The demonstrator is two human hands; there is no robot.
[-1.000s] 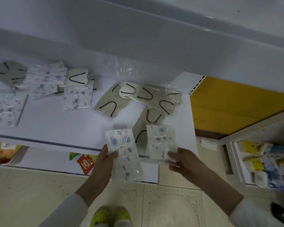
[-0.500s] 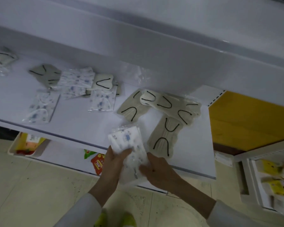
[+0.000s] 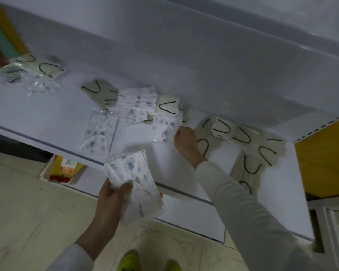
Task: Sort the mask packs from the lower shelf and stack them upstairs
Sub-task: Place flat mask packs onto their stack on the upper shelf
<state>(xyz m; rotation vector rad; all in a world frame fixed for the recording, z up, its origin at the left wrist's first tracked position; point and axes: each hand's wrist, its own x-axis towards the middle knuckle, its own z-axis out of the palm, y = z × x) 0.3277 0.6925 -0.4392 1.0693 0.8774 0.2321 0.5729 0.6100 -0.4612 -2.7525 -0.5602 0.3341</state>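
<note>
Left grip: we find it closed round a bundle of printed mask packs, held before the shelf.
Right grip: fingers curled at the edge of a single printed pack lying on the shelf; we cannot tell whether it holds.
Loose stock: further printed packs and beige masks lie scattered.

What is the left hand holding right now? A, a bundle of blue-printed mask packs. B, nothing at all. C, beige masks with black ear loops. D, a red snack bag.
A: the left hand grips a bundle of blue-printed mask packs in front of the shelf, while the beige masks lie on that shelf.
</note>
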